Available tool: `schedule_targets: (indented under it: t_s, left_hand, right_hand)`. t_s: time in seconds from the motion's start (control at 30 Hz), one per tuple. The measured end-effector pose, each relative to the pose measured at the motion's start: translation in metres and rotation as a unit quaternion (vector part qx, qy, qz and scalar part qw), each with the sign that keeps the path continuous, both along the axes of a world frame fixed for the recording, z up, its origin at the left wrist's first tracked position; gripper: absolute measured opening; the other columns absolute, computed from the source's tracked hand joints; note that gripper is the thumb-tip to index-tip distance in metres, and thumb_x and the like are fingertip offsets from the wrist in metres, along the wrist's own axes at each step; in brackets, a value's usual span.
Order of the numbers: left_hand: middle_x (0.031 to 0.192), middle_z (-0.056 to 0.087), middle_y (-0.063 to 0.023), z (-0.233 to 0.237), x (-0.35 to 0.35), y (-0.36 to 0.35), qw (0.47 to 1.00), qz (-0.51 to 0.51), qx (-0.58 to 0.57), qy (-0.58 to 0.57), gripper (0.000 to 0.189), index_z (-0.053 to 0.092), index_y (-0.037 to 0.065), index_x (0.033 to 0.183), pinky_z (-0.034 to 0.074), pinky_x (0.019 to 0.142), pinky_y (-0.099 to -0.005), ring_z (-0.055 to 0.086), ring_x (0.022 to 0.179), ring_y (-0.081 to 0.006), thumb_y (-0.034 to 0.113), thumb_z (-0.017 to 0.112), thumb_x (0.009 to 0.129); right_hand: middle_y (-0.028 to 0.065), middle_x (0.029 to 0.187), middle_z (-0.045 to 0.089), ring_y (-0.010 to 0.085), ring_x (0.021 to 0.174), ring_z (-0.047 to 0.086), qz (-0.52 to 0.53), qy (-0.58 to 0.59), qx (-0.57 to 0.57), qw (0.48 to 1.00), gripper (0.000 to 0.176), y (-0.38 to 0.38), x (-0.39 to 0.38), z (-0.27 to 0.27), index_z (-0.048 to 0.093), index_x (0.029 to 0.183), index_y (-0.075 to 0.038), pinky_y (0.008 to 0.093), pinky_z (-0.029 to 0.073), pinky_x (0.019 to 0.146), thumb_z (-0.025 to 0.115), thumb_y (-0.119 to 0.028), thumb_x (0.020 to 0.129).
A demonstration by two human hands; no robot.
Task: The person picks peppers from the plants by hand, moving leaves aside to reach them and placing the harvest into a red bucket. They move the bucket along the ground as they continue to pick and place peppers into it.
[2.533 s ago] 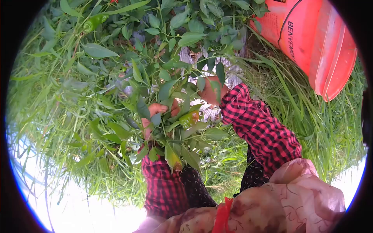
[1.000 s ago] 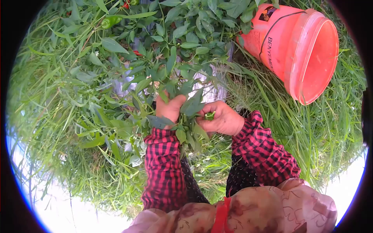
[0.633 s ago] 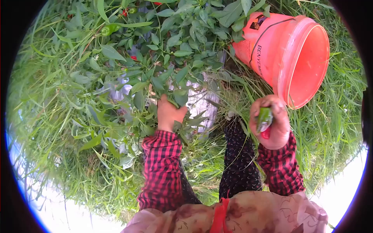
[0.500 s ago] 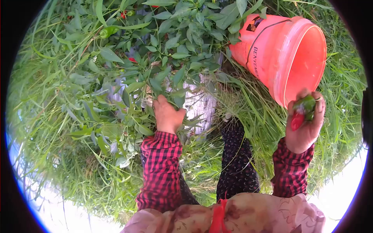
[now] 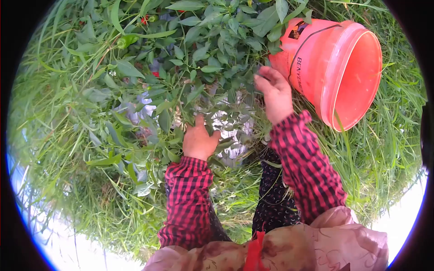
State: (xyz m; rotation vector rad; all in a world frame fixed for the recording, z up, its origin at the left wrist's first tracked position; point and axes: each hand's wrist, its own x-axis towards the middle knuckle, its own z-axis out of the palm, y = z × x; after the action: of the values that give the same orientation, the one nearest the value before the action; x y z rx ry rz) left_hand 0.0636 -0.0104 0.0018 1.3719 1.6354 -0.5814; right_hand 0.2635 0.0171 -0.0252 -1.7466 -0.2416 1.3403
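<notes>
My left hand (image 5: 199, 141) reaches low into the leafy pepper plant (image 5: 208, 58), thumb and index finger apart. Leaves cover part of its other fingers, and I see nothing held in it. Beside the plant's right edge, my right hand (image 5: 276, 95) is raised with loosely bent, parted fingers and nothing visible in them. Close to it on the right, a tilted pinkish-red bucket (image 5: 312, 67) has its mouth turned toward me. No peppers show in the part of its inside that I can see. A green pepper (image 5: 127, 41) and a red pepper (image 5: 156, 73) hang among the leaves.
Tall grass (image 5: 58, 135) surrounds the plant and bucket. Pale sheeting (image 5: 230, 122) shows on the ground between the stems. My leg in dark patterned trousers (image 5: 273, 194) stands below the right hand. A thin dark handle (image 5: 300, 47) crosses the bucket's side.
My right hand has moved left from the bucket's mouth to the plant; the green and red peppers it held are gone from it. My left hand has shifted slightly down and right.
</notes>
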Motion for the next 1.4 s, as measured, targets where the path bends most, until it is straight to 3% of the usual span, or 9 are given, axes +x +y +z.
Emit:
schedule_targets:
  t_s: [0.13,0.33,0.4,0.47,0.53,0.7,0.83,1.2,1.4]
  left_hand:
    - [0.104,0.050,-0.0269,0.010,-0.002,0.009,0.996,0.052,0.066,-0.035,0.072,0.039,0.002,0.122,0.042,0.082,-0.0408,0.051,0.095,-0.0396,0.022,0.072,0.061]
    - [0.098,0.049,-0.0167,0.020,-0.003,0.023,0.986,0.027,0.162,0.027,0.057,0.049,0.011,0.112,0.046,0.073,-0.0386,0.053,0.084,-0.0311,0.015,0.073,0.061]
    - [0.085,0.054,-0.0087,-0.001,-0.020,0.017,0.926,0.330,0.001,-0.182,0.041,0.055,0.010,0.105,0.043,0.052,-0.0290,0.055,0.067,-0.0160,0.017,0.070,0.068]
    - [0.076,0.054,-0.0004,0.013,-0.015,0.031,0.894,0.390,0.016,-0.218,0.037,0.052,0.007,0.108,0.038,0.045,-0.0220,0.050,0.059,-0.0070,0.025,0.063,0.077]
    - [0.091,0.058,-0.0043,0.014,-0.014,0.035,0.785,0.557,-0.084,-0.258,0.046,0.047,0.001,0.113,0.044,0.062,-0.0209,0.054,0.072,-0.0096,0.027,0.062,0.078]
    - [0.114,0.044,-0.0131,0.001,-0.006,0.026,0.787,0.562,0.023,-0.255,0.066,0.033,-0.004,0.123,0.034,0.088,-0.0287,0.042,0.104,-0.0176,0.038,0.059,0.079]
    - [0.094,0.052,-0.0034,-0.007,-0.016,0.027,0.725,0.618,-0.028,-0.302,0.033,0.048,0.005,0.102,0.037,0.080,-0.0270,0.048,0.088,-0.0132,0.026,0.061,0.079]
    - [0.081,0.054,-0.0031,-0.021,-0.038,0.023,0.664,0.674,-0.176,-0.273,0.021,0.052,0.002,0.098,0.043,0.072,-0.0287,0.052,0.080,-0.0156,0.013,0.055,0.080]
    - [0.074,0.051,-0.0042,-0.029,-0.054,0.018,0.663,0.682,-0.086,-0.296,0.023,0.052,0.004,0.100,0.045,0.062,-0.0304,0.052,0.068,-0.0174,0.020,0.053,0.084]
  right_hand:
    - [0.0126,0.104,0.054,0.0173,0.092,0.053,0.066,-0.102,-0.122,0.985,0.057,0.009,-0.013,-0.096,0.043,0.114,0.009,0.0281,0.042,0.080,0.069,-0.021,0.073]
    - [0.0083,0.089,0.058,0.0172,0.080,0.054,0.054,0.215,-0.162,0.962,0.046,-0.005,-0.037,-0.095,0.051,0.105,0.003,0.0269,0.043,0.072,0.069,-0.023,0.071]
    - [0.0063,0.087,0.058,0.0143,0.079,0.052,0.104,0.147,-0.161,0.970,0.034,-0.005,-0.044,-0.077,0.053,0.102,0.001,0.0253,0.042,0.071,0.064,-0.017,0.075]
    - [0.0039,0.083,0.057,0.0124,0.077,0.050,0.103,0.069,-0.070,0.990,0.024,-0.011,-0.059,-0.060,0.055,0.098,0.000,0.0238,0.041,0.069,0.060,-0.012,0.078]
    - [0.0066,0.082,0.058,0.0116,0.076,0.051,0.164,0.001,0.045,0.985,0.016,-0.022,-0.080,-0.054,0.055,0.095,-0.001,0.0245,0.042,0.070,0.055,-0.007,0.080]
    - [0.0237,0.090,0.056,0.0396,0.085,0.053,0.276,-0.130,0.051,0.951,0.033,-0.038,-0.125,-0.016,0.047,0.110,0.000,0.0392,0.045,0.074,0.047,-0.002,0.077]
    - [0.0239,0.099,0.053,0.0379,0.086,0.051,0.369,-0.169,0.107,0.908,0.039,-0.040,-0.132,0.004,0.045,0.112,0.001,0.0385,0.044,0.075,0.048,0.001,0.074]
    - [0.0278,0.109,0.046,0.0392,0.103,0.045,0.555,-0.224,0.138,0.789,0.060,-0.041,-0.135,0.045,0.035,0.110,0.015,0.0391,0.034,0.094,0.060,-0.008,0.060]
    - [0.0191,0.105,0.050,0.0288,0.087,0.056,0.451,-0.111,0.179,0.867,0.038,-0.021,-0.098,0.076,0.049,0.105,0.004,0.0344,0.045,0.077,0.058,-0.009,0.071]
